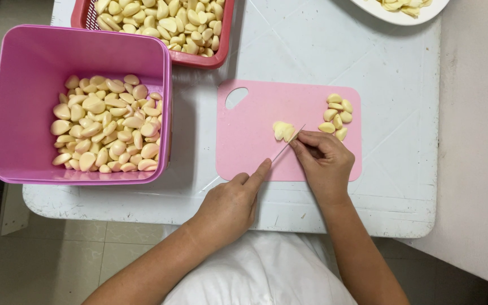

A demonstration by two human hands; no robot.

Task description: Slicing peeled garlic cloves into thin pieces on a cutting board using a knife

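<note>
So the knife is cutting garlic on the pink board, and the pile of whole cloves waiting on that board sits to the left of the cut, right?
Not quite. The head view shows the pile of whole cloves to the right of the cut pieces, near the right edge of the pink board. The rest holds: the knife is cutting garlic on that board, with the left hand and right hand on it.
</note>
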